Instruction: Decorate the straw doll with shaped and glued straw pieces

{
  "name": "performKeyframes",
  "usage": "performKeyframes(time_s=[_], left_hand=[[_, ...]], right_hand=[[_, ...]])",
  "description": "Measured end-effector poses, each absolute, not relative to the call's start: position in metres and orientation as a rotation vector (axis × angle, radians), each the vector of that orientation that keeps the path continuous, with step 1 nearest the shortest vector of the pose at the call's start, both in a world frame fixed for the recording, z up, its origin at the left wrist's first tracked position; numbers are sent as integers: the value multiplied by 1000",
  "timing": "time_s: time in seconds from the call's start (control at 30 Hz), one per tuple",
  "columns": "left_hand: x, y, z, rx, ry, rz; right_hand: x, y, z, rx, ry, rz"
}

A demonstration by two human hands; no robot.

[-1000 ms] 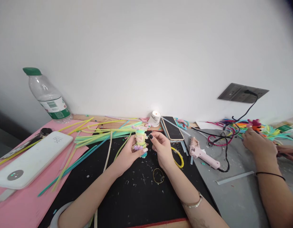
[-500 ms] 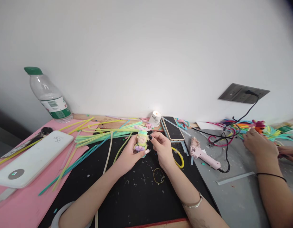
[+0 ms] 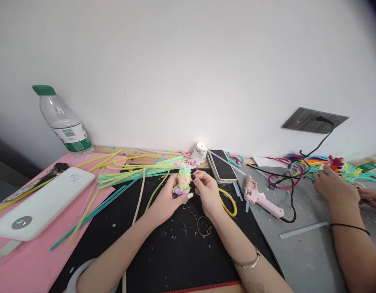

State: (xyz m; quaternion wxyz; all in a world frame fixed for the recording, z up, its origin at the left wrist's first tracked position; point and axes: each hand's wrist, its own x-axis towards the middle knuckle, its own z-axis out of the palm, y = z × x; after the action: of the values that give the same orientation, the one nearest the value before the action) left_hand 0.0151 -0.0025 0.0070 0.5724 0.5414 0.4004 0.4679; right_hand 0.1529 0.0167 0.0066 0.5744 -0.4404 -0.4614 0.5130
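A small fuzzy pipe-cleaner figure (image 3: 184, 181), pale yellow and green with a purple base and pink-purple pieces on top, is held upright above the black mat (image 3: 163, 252). My left hand (image 3: 168, 202) is closed around its left side and bottom, thumb across the front. At the figure's right edge, my right hand (image 3: 207, 190) is closed in a pinch, dark-nailed thumb or finger against it. Exactly which part it pinches is hidden. Below the right hand lies a thin hoop (image 3: 204, 226), with a yellow pipe-cleaner loop (image 3: 233, 209) beside the wrist.
Loose pipe cleaners (image 3: 123, 178) lie behind my left hand. A power bank (image 3: 44, 203) and bottle (image 3: 67, 126) stand left. A phone (image 3: 222, 167), small white cup (image 3: 200, 152) and pink glue gun (image 3: 262, 199) with cord are to the right. Another person's hand (image 3: 335, 189) works far right.
The figure has turned slightly and sits a little further right in view, both hands still on it. The whole view has shifted a few pixels.
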Motion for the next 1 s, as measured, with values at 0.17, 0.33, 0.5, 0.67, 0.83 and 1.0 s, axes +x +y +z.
performKeyframes(time_s=[0.17, 0.33, 0.5, 0.67, 0.83, 1.0], left_hand=[[15, -2, 5, 1276, 937, 1097], [15, -2, 4, 1293, 936, 1095], [15, -3, 4, 1319, 926, 1103], [14, -3, 3, 1358, 962, 1093], [14, -3, 1, 1369, 966, 1087], [14, 0, 1, 1276, 939, 1111]], right_hand=[[151, 16, 6, -1024, -1032, 1229], [150, 15, 6, -1002, -1013, 1238], [150, 14, 6, -992, -1003, 1225], [148, 14, 5, -984, -984, 1244], [148, 13, 5, -990, -1020, 1249], [157, 13, 13, -1105, -1107, 1129]])
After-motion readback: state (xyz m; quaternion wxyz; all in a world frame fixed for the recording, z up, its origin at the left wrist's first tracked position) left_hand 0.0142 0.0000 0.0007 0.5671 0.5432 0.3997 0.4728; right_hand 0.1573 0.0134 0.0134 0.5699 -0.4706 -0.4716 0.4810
